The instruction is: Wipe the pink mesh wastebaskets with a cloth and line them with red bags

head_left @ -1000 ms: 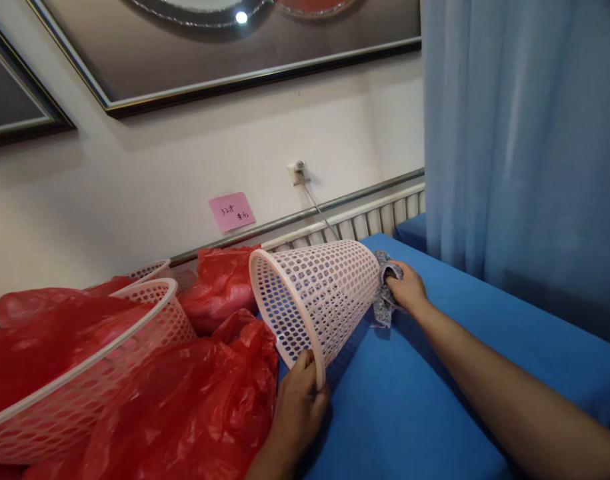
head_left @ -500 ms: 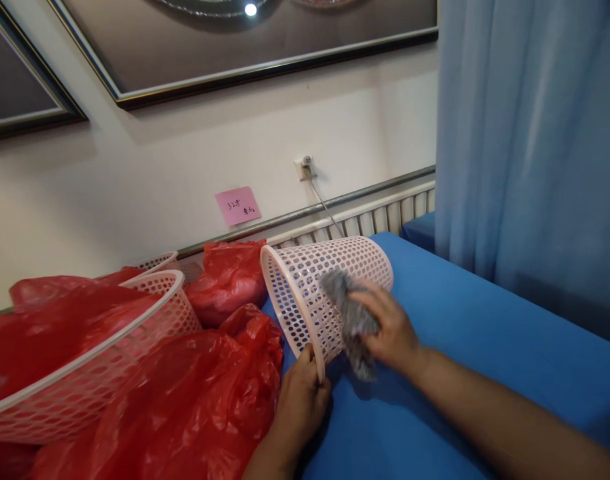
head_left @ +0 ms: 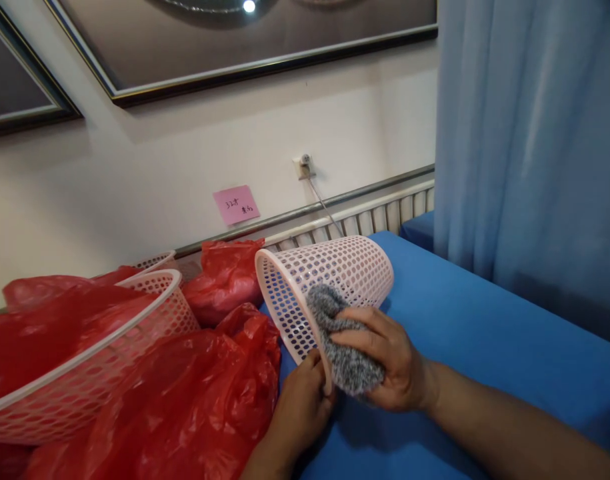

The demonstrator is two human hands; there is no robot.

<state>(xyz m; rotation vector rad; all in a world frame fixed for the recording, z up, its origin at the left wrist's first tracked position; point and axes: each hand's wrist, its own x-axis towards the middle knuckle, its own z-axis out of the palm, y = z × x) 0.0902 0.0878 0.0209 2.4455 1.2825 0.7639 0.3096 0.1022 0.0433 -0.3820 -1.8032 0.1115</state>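
Observation:
A pale pink perforated plastic basket [head_left: 342,263] lies on its side on the blue surface [head_left: 465,333], its open mouth turned to the left. My left hand [head_left: 305,400] grips the basket's rim at its lower edge, fingers inside the mouth. In my right hand [head_left: 389,353] is a grey speckled cloth [head_left: 352,357], bunched under the fingers and pressed against the basket's outer side close to the rim. The cloth hides part of the basket's wall.
At left stand a larger pink basket [head_left: 155,333] holding red plastic bags [head_left: 59,327] and another red bag [head_left: 185,400] in front. Behind are a radiator [head_left: 379,215], a plugged-in cord [head_left: 325,203] and a pink note [head_left: 236,205]. A blue curtain [head_left: 525,133] hangs right.
My right hand has moved the cloth down and left along the basket's side toward the rim. The basket has turned slightly, its rim shifting a little left; my left hand keeps hold of it.

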